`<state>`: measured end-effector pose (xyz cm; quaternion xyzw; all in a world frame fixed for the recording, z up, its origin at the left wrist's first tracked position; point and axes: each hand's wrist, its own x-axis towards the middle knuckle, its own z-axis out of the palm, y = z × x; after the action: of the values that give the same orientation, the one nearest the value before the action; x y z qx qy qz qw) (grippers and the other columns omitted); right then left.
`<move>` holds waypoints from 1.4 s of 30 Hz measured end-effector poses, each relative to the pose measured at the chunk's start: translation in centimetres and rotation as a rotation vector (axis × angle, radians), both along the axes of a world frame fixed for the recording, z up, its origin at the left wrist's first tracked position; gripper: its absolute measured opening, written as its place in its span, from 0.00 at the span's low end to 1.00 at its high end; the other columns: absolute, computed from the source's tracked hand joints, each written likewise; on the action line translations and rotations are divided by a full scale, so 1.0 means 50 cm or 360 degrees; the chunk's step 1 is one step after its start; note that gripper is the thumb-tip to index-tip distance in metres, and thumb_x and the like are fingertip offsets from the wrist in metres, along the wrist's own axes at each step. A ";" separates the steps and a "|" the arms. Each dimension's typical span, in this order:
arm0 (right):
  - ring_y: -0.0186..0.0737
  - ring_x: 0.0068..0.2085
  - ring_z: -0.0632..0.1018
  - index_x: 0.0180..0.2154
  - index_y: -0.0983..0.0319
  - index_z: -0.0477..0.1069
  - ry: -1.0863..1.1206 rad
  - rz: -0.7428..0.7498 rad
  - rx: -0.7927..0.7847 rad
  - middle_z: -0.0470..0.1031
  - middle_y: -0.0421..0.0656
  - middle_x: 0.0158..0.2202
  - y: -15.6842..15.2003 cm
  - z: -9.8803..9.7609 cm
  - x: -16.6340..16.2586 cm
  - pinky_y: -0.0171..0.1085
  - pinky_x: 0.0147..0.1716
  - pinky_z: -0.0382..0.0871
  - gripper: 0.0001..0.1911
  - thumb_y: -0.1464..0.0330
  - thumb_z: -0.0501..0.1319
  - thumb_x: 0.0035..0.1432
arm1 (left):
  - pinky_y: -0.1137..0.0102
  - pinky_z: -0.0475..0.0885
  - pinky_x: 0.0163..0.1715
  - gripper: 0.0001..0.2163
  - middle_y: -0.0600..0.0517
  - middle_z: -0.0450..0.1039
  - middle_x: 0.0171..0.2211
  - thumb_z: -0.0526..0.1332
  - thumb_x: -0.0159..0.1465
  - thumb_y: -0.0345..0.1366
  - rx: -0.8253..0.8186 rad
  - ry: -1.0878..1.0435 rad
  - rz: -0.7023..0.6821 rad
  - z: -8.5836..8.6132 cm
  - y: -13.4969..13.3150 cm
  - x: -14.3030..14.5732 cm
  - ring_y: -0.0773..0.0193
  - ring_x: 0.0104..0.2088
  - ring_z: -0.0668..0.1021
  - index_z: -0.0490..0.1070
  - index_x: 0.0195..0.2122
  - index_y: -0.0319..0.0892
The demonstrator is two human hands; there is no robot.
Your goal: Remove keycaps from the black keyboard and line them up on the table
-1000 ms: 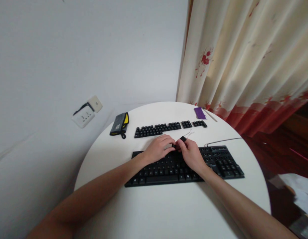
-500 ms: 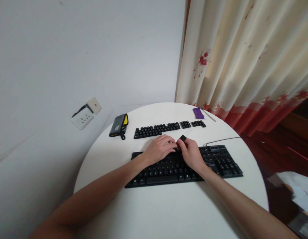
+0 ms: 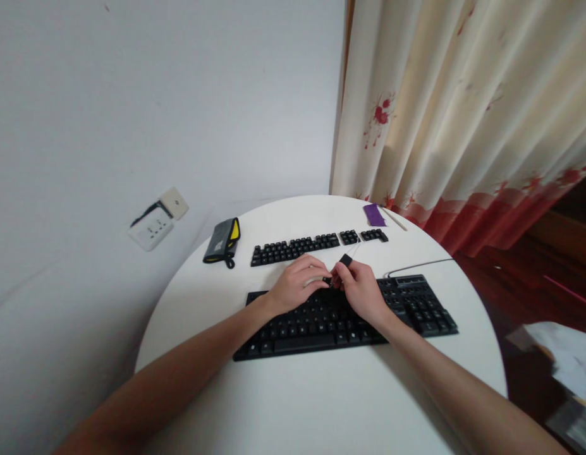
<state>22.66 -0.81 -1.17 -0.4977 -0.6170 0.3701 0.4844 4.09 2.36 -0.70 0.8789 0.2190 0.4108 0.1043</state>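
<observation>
A black keyboard [image 3: 302, 344] lies across the white round table [image 3: 293, 411], with both hands above its upper rows. My left hand [image 3: 299, 284] pinches a small black keycap [image 3: 327, 280] between thumb and fingers. Just beside it, my right hand [image 3: 361, 287] is closed around a keycap puller [image 3: 346, 260] with a black handle and thin wire loops pointing away from me. The fingertips of the two hands nearly meet; whether they touch cannot be made out. Beyond the hands lie rows of loose black keycaps [image 3: 293, 248], set out in groups.
A grey and yellow pouch [image 3: 221, 243] sits at the table's left. Toward the far right edge are a purple cloth [image 3: 374, 215] and a thin stick [image 3: 394, 218]. The keyboard's cable [image 3: 418, 266] runs off the right. A wall socket [image 3: 151, 227] and a curtain [image 3: 430, 126] border the table.
My left hand has drawn slightly away from the right, and the keycap now shows between its fingers. The puller stays in my right hand. The whole view has shifted slightly.
</observation>
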 end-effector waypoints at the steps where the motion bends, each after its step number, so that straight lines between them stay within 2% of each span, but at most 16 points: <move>1: 0.39 0.26 0.74 0.26 0.63 0.71 -0.0030 0.0015 -0.0001 0.74 0.43 0.23 -0.001 -0.001 -0.001 0.35 0.28 0.66 0.20 0.58 0.53 0.64 | 0.62 0.74 0.43 0.06 0.46 0.76 0.38 0.62 0.66 0.37 -0.0013 -0.0059 0.0043 0.001 0.000 0.001 0.59 0.41 0.77 0.76 0.41 0.44; 6: 0.40 0.27 0.76 0.27 0.63 0.73 -0.0109 0.0037 -0.0058 0.76 0.44 0.24 -0.005 -0.009 -0.010 0.36 0.29 0.67 0.19 0.60 0.53 0.65 | 0.61 0.73 0.44 0.06 0.47 0.77 0.38 0.63 0.65 0.36 0.0004 -0.0138 0.0309 0.019 0.027 -0.019 0.59 0.42 0.77 0.76 0.41 0.43; 10: 0.40 0.27 0.77 0.28 0.63 0.73 -0.0047 -0.0029 -0.0050 0.77 0.45 0.26 -0.001 -0.007 -0.008 0.36 0.30 0.67 0.19 0.59 0.53 0.65 | 0.60 0.72 0.44 0.06 0.49 0.79 0.37 0.65 0.63 0.39 0.0026 -0.0095 0.0640 0.052 0.084 -0.052 0.57 0.40 0.77 0.77 0.39 0.44; 12: 0.41 0.27 0.77 0.28 0.63 0.72 -0.0032 -0.0058 -0.0036 0.77 0.45 0.26 0.001 -0.004 -0.004 0.36 0.30 0.67 0.19 0.59 0.53 0.65 | 0.60 0.72 0.43 0.06 0.50 0.79 0.36 0.65 0.62 0.39 -0.0013 -0.0017 0.0701 0.058 0.115 -0.058 0.57 0.40 0.76 0.77 0.38 0.45; 14: 0.41 0.27 0.77 0.28 0.63 0.72 -0.0029 -0.0076 -0.0036 0.77 0.45 0.25 0.002 -0.002 -0.001 0.36 0.31 0.67 0.20 0.59 0.53 0.65 | 0.61 0.71 0.43 0.06 0.51 0.80 0.36 0.66 0.62 0.39 -0.0060 0.0095 0.0697 0.050 0.140 -0.053 0.57 0.40 0.76 0.78 0.38 0.45; 18: 0.41 0.28 0.77 0.28 0.63 0.72 -0.0017 -0.0101 -0.0062 0.78 0.46 0.26 0.003 -0.001 0.001 0.37 0.30 0.67 0.19 0.59 0.53 0.65 | 0.60 0.68 0.44 0.05 0.51 0.80 0.36 0.67 0.61 0.38 -0.0121 0.0402 0.0608 0.007 0.161 -0.029 0.57 0.41 0.76 0.78 0.36 0.45; 21: 0.41 0.28 0.77 0.28 0.63 0.72 -0.0026 -0.0110 -0.0049 0.78 0.45 0.27 0.003 0.000 0.001 0.37 0.30 0.67 0.19 0.59 0.53 0.65 | 0.58 0.66 0.46 0.05 0.50 0.78 0.43 0.69 0.59 0.39 -0.0089 0.0560 0.0651 -0.018 0.156 -0.023 0.54 0.46 0.73 0.79 0.36 0.46; 24: 0.41 0.28 0.77 0.28 0.63 0.72 -0.0041 -0.0115 -0.0030 0.78 0.45 0.26 0.004 -0.001 0.003 0.37 0.30 0.67 0.20 0.58 0.53 0.65 | 0.57 0.65 0.47 0.04 0.50 0.74 0.49 0.69 0.58 0.39 -0.0076 0.0644 0.0739 -0.025 0.148 -0.025 0.52 0.50 0.69 0.80 0.33 0.47; 29: 0.42 0.28 0.77 0.28 0.63 0.73 -0.0063 -0.0102 -0.0025 0.78 0.45 0.26 0.002 -0.002 0.002 0.37 0.30 0.67 0.20 0.58 0.53 0.65 | 0.55 0.64 0.48 0.04 0.51 0.71 0.50 0.69 0.58 0.40 -0.0111 0.0705 0.0825 -0.026 0.143 -0.026 0.50 0.51 0.67 0.80 0.32 0.48; 32: 0.42 0.28 0.77 0.28 0.63 0.73 -0.0073 -0.0102 -0.0023 0.78 0.46 0.26 0.000 -0.001 0.000 0.37 0.30 0.67 0.20 0.57 0.53 0.64 | 0.55 0.64 0.48 0.07 0.49 0.69 0.51 0.69 0.57 0.40 -0.0109 0.0699 0.0886 -0.026 0.139 -0.024 0.49 0.52 0.66 0.79 0.37 0.47; 37: 0.42 0.28 0.77 0.28 0.63 0.73 -0.0091 -0.0108 -0.0002 0.78 0.45 0.26 -0.003 -0.002 -0.001 0.37 0.31 0.67 0.21 0.57 0.53 0.64 | 0.55 0.63 0.49 0.26 0.45 0.64 0.54 0.69 0.55 0.41 -0.0074 0.0683 0.1022 -0.024 0.131 -0.018 0.47 0.53 0.65 0.67 0.55 0.47; 42: 0.42 0.28 0.77 0.28 0.63 0.73 -0.0116 -0.0096 0.0002 0.77 0.45 0.26 -0.003 -0.008 -0.002 0.37 0.31 0.66 0.21 0.57 0.53 0.65 | 0.54 0.62 0.50 0.29 0.44 0.63 0.55 0.67 0.57 0.40 -0.0094 0.0712 0.1079 -0.028 0.133 -0.019 0.46 0.54 0.64 0.62 0.59 0.46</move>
<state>22.56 -0.95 -1.57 -0.5290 -0.6192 0.3365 0.4729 3.13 9.04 -2.10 0.8212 0.5254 0.2141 -0.0620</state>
